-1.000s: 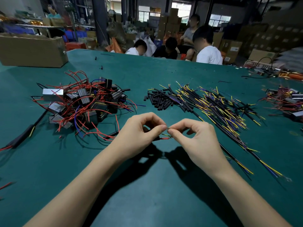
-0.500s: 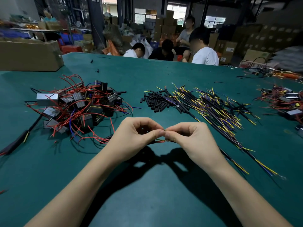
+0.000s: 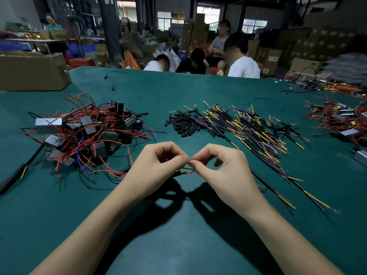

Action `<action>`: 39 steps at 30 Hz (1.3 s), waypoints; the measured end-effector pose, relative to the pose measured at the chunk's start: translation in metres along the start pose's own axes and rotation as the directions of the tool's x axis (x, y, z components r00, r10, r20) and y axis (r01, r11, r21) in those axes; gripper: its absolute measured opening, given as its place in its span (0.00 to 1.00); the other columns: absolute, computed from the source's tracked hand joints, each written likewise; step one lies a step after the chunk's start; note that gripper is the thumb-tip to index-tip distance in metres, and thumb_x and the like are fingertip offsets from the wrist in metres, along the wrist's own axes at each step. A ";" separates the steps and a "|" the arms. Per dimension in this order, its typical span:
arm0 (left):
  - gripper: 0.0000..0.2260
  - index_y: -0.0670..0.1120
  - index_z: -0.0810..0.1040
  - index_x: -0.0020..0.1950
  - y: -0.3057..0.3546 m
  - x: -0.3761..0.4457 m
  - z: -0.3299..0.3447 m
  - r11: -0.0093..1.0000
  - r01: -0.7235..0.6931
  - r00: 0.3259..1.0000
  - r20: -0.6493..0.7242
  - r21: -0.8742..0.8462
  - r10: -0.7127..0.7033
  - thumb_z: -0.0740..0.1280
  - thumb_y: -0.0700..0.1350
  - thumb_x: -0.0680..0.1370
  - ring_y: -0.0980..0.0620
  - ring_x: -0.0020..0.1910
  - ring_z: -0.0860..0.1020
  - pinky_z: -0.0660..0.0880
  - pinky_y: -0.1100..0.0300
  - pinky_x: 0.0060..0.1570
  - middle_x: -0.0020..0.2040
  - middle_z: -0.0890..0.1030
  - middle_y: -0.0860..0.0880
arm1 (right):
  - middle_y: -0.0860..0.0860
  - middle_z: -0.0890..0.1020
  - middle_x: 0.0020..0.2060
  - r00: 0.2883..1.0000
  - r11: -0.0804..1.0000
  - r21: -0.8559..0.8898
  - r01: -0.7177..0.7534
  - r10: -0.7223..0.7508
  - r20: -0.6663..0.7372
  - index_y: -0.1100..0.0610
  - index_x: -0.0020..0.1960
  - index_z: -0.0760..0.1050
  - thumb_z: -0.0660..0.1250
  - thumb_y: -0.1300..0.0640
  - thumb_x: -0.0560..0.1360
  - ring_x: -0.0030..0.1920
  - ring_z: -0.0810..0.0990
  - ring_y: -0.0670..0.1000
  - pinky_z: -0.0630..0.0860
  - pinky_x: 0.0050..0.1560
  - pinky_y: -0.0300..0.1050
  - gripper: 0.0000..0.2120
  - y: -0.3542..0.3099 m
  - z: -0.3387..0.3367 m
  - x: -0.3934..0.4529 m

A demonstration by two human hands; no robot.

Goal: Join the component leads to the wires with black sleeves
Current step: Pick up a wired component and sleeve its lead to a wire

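My left hand and my right hand meet fingertip to fingertip over the green table, pinching thin wire ends between them. A red lead with a black sleeve end shows just below the fingertips. From under my right hand a black-sleeved wire trails off to the right. A pile of components with red leads lies to the left. Loose black sleeves and a spread of black-sleeved yellow and blue wires lie behind my hands.
A cardboard box stands at the back left. Another heap of components with wires sits at the right edge. A long black cable lies at the left. Several people sit beyond the table's far edge.
The hands stay together at the same spot; the fingertips have shifted slightly on the wire ends. The view has tilted a little.
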State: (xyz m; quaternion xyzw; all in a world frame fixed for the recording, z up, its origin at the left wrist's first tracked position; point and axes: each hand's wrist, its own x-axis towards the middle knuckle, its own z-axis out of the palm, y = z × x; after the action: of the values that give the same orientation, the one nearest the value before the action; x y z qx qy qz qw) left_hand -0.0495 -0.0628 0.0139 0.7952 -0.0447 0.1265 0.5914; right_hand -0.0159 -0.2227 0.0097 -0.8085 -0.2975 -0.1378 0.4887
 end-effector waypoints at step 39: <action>0.02 0.47 0.78 0.44 -0.004 0.000 -0.009 0.790 -0.399 0.917 0.216 0.465 0.336 0.69 0.44 0.75 0.58 0.41 0.73 0.69 0.63 0.45 0.40 0.76 0.55 | 0.45 0.81 0.33 0.981 0.999 0.010 0.046 -0.047 0.188 0.54 0.39 0.79 0.71 0.62 0.73 0.37 0.77 0.42 0.72 0.38 0.38 0.06 0.011 -0.009 0.007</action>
State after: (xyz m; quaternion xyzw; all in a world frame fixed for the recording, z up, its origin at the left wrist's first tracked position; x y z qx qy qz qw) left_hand -0.0494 -0.0530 0.0123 0.9028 -0.2005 0.1976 0.3252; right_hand -0.0034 -0.2321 0.0098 -0.8092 -0.3617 -0.0714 0.4574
